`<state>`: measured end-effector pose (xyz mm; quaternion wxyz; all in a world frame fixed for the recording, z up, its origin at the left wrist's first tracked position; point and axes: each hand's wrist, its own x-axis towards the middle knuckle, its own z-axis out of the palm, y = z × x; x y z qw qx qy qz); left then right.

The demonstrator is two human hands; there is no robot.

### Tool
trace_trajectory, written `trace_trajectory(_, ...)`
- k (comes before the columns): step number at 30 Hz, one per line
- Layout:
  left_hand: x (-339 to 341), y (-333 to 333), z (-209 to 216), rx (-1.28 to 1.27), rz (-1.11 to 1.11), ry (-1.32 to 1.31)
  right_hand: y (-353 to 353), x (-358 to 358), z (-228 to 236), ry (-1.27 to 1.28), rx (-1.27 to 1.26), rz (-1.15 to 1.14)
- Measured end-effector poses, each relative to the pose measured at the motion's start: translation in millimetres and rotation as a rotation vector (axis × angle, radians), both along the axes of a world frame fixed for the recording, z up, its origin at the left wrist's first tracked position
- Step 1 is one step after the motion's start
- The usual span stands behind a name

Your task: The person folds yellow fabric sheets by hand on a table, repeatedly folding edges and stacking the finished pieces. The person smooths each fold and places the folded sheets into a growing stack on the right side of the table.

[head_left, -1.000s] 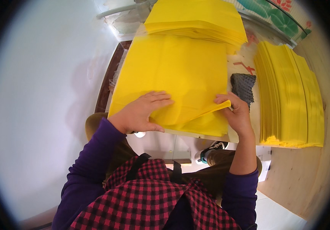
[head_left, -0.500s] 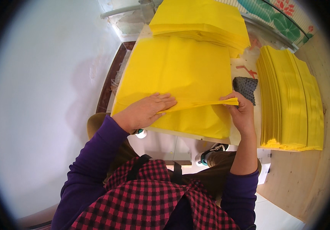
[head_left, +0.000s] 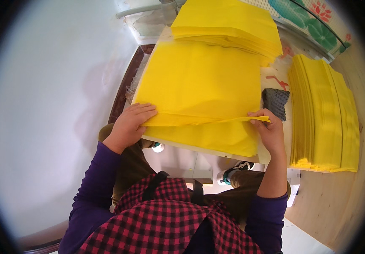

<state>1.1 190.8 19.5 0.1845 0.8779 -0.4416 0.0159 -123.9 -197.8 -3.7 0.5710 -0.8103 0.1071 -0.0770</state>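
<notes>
A wide yellow fabric sheet [head_left: 203,80] lies on the table in front of me, its near edge folded over into a narrow strip. My left hand [head_left: 133,120] rests flat on the left end of this fold, fingers stretched out and close together. At the other end, my right hand [head_left: 268,127] pinches the folded edge between thumb and fingers, lifting that corner a little. More yellow fabric [head_left: 216,139] lies flat below the fold, reaching toward the table's near edge. A dark grey knitted cloth [head_left: 275,103] sits just beyond my right hand.
Behind the sheet is a stack of yellow fabric [head_left: 229,21]. A tall pile of folded yellow pieces [head_left: 324,118] stands on the right, by a wooden panel [head_left: 330,203]. Red tape [head_left: 277,80] marks the tabletop. A white wall [head_left: 55,106] borders the left side.
My left hand has slid left along the fold to its left end. My right hand keeps its pinch on the right end. The whole view has shifted slightly.
</notes>
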Motion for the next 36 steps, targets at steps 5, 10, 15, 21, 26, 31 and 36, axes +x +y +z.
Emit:
trace_trajectory(5, 16.0, 27.2, -20.1, -0.289, 0.184, 0.220, -1.2, 2.5, -9.1, -0.029, 0.062, -0.043)
trace_trajectory(10, 38.4, 42.2, -28.4, -0.676, 0.319, 0.773, -2.0, 6.1, -13.6, -0.070, 0.157, -0.063)
trace_trajectory(15, 45.5, 43.6, -35.2, -0.884, 0.219, 0.984, 0.0, 8.1, -11.5, -0.091, 0.168, -0.083)
trace_trajectory(21, 53.7, 45.2, -45.6, -0.750, 0.184, 0.893, 4.4, 9.1, -9.0, -0.096, 0.242, -0.120)
trace_trajectory(26, 64.6, 43.3, -48.6, -0.731, 0.066, 0.670, 4.8, 10.2, -4.3, -0.101, 0.146, -0.133)
trace_trajectory(31, 74.3, 39.0, -46.1, -0.823, 0.156, 0.820, 5.1, 15.3, -0.2, -0.116, 0.175, -0.169)
trace_trajectory(36, 90.5, 28.6, -46.9, -0.837, 0.161, 0.819, 1.6, 25.9, -1.6, -0.054, 0.198, -0.192)
